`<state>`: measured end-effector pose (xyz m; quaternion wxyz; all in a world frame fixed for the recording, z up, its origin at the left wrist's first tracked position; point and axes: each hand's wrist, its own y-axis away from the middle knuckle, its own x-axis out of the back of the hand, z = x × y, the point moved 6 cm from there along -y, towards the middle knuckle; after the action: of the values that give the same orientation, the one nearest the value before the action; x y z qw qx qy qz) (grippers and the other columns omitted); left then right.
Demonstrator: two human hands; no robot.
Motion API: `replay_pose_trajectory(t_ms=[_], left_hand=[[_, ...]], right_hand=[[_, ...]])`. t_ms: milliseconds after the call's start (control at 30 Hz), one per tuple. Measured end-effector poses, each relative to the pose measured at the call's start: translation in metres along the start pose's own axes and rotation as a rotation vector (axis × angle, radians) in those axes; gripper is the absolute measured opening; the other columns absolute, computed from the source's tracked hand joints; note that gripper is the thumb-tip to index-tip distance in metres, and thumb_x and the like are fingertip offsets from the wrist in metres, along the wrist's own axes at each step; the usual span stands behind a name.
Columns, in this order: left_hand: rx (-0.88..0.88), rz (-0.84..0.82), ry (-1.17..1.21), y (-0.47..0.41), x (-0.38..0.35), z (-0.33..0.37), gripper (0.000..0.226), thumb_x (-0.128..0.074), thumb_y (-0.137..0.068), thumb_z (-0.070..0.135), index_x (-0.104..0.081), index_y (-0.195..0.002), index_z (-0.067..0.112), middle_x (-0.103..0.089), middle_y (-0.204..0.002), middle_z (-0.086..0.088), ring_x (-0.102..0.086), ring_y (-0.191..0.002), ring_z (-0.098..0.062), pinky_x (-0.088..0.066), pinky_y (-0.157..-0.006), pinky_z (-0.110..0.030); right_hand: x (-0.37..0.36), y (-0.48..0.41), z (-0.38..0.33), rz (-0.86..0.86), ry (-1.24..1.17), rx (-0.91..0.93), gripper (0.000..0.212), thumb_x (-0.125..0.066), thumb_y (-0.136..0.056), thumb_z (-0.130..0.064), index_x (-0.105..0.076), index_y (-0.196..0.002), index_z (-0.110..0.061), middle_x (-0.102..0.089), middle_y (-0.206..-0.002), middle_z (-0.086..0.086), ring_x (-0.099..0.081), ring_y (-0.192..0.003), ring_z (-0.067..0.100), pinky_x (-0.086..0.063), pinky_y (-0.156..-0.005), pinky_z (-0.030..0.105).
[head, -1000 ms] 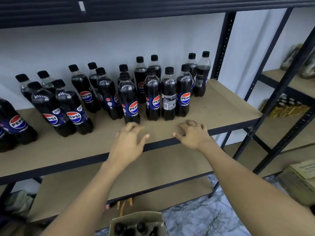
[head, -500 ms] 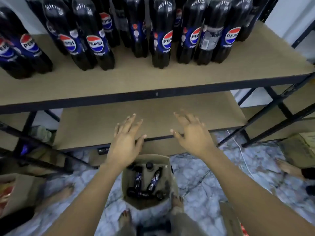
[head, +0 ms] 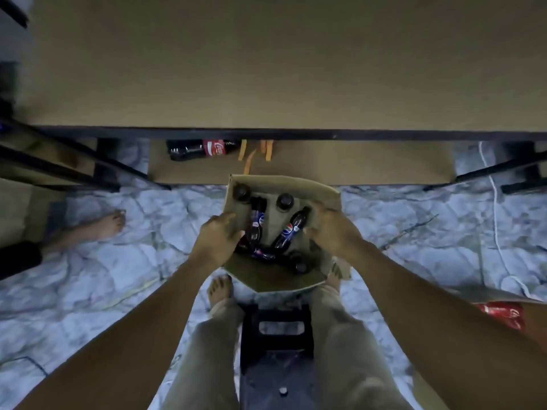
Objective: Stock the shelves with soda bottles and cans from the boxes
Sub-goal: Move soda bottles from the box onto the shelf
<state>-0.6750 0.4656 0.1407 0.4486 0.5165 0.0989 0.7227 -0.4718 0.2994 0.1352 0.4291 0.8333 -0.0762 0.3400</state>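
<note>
Where the open brown cardboard box (head: pixel 296 184) sits: on the pale marbled floor (head: pixel 118 261), just ahead of the person's bare feet (head: pixel 220 288) and in front of the tan shelf board with a black metal edge (head: pixel 266 69).
Dark Pepsi bottles with black caps (head: pixel 291 229): inside the box, some upright, two leaning across the middle.
Left hand (head: pixel 219 241): fingers curled at the box's left wall, beside a leaning bottle; what it grips cannot be told.
Right hand (head: pixel 331 235): curled at the right wall, thumb near the other leaning bottle; grip likewise unclear.
Coca-Cola bottle with red label (head: pixel 204 147): lying on its side on the lowest shelf board (head: pixel 355 164).
Black plastic stool (head: pixel 276 329): between the person's legs.
</note>
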Motion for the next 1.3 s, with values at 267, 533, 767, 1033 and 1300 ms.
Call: replay_pose_trajectory(t_ms=[267, 533, 767, 1033, 1300], left_hand=[[-0.001, -0.056, -0.041, -0.15, -0.098, -0.058, 0.038, -0.058, -0.094, 0.04, -0.069, -0.112, 0.009, -0.069, -0.11, -0.011, -0.065, -0.096, -0.028, -0.053, -0.086, -0.037], [0.029, 0.129, 0.041, -0.239, -0.108, -0.064, 0.055, -0.07, -0.093, 0.03, -0.047, -0.139, 0.011, -0.066, -0.124, -0.017, -0.062, -0.115, -0.036, -0.049, -0.096, -0.038], [0.065, 0.211, 0.09, -0.241, -0.118, -0.067, 0.021, -0.061, -0.095, 0.014, -0.055, -0.115, 0.012, -0.06, -0.092, -0.006, -0.058, -0.088, -0.029, -0.038, -0.075, -0.028], [-0.052, 0.182, 0.009, -0.154, -0.073, -0.042, 0.023, -0.064, -0.089, 0.012, -0.065, -0.11, 0.021, -0.066, -0.106, -0.014, -0.065, -0.09, -0.036, -0.053, -0.078, -0.038], [-0.233, 0.04, -0.023, -0.007, 0.034, 0.054, 0.026, -0.069, -0.091, 0.021, -0.064, -0.117, 0.025, -0.07, -0.109, -0.008, -0.065, -0.099, -0.026, -0.055, -0.086, -0.038]], right_hand=[[-0.106, -0.171, 0.045, 0.016, 0.016, 0.006, 0.063, -0.068, -0.087, -0.029, -0.044, -0.145, -0.031, -0.067, -0.124, 0.01, -0.064, -0.113, 0.034, -0.055, -0.091, 0.044], [-0.128, -0.242, 0.056, 0.087, -0.068, 0.014, 0.042, -0.076, -0.086, -0.031, -0.056, -0.121, -0.038, -0.068, -0.117, 0.006, -0.064, -0.104, 0.03, -0.056, -0.092, 0.044], [-0.121, -0.236, 0.06, 0.115, -0.09, 0.049, 0.032, -0.075, -0.081, -0.012, -0.066, -0.099, -0.037, -0.068, -0.098, -0.002, -0.065, -0.089, 0.024, -0.058, -0.082, 0.041], [-0.066, -0.147, 0.043, 0.107, -0.107, 0.052, 0.03, -0.081, -0.079, -0.016, -0.071, -0.101, -0.034, -0.072, -0.1, -0.005, -0.067, -0.09, 0.018, -0.057, -0.084, 0.036], [0.044, 0.013, -0.015, 0.26, -0.065, 0.09, 0.032, -0.078, -0.079, -0.025, -0.069, -0.108, -0.035, -0.073, -0.104, -0.003, -0.067, -0.096, 0.024, -0.057, -0.08, 0.038]])
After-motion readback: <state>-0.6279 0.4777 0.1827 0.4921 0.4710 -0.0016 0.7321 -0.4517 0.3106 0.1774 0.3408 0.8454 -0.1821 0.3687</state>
